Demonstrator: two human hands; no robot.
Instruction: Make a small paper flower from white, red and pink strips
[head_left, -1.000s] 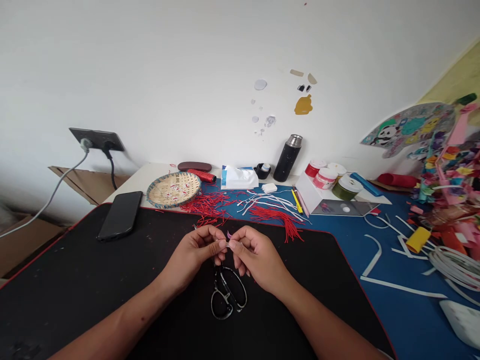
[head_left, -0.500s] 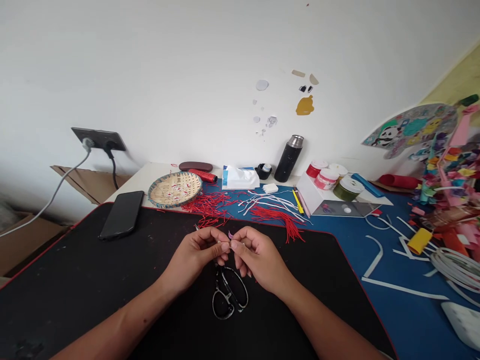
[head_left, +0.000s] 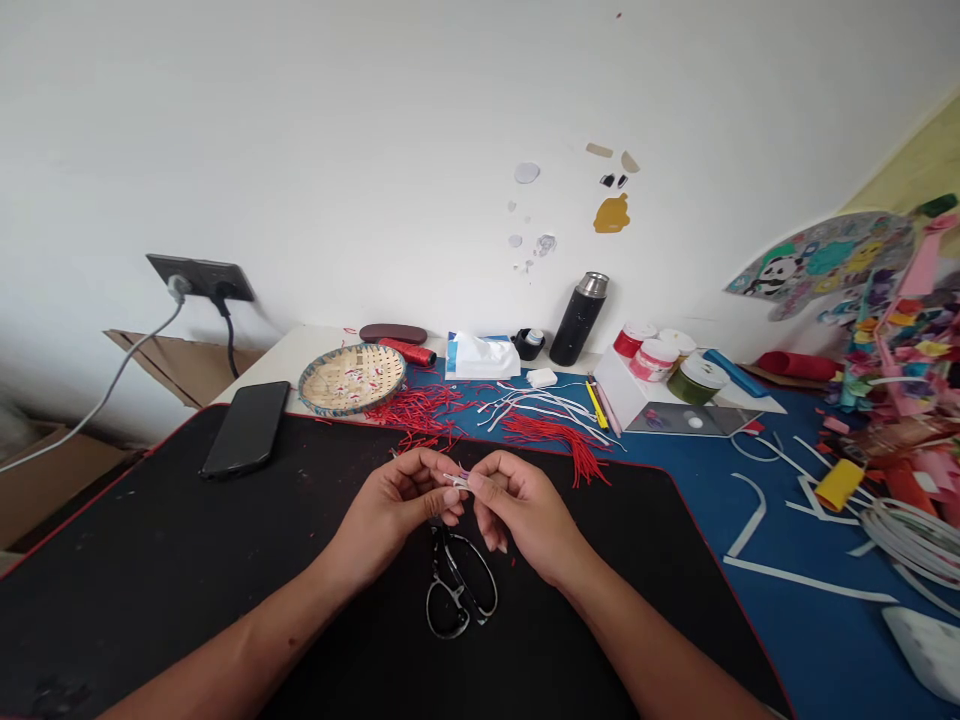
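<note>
My left hand (head_left: 394, 510) and my right hand (head_left: 521, 505) meet above a black desk mat (head_left: 187, 560) with a red edge. Between their fingertips is a small white strip (head_left: 457, 481) with a bit of purple at its end. My left thumb and fingers pinch it, and my right fingertips seem to hold its far end. Its exact shape is partly hidden by my fingers. Just below my hands, black-handled scissors (head_left: 460, 588) lie shut on the mat.
A black phone (head_left: 245, 429) lies on the mat's far left. Loose red cords (head_left: 555, 443) and white strips (head_left: 536, 405) lie beyond the mat, near a woven basket (head_left: 352, 379). Craft scraps, paint jars and a black flask stand farther back and right.
My hands have lifted slightly and parted a little, so more of the white strip shows between my fingertips. The view has drifted slightly; the scissors have not moved on the mat.
</note>
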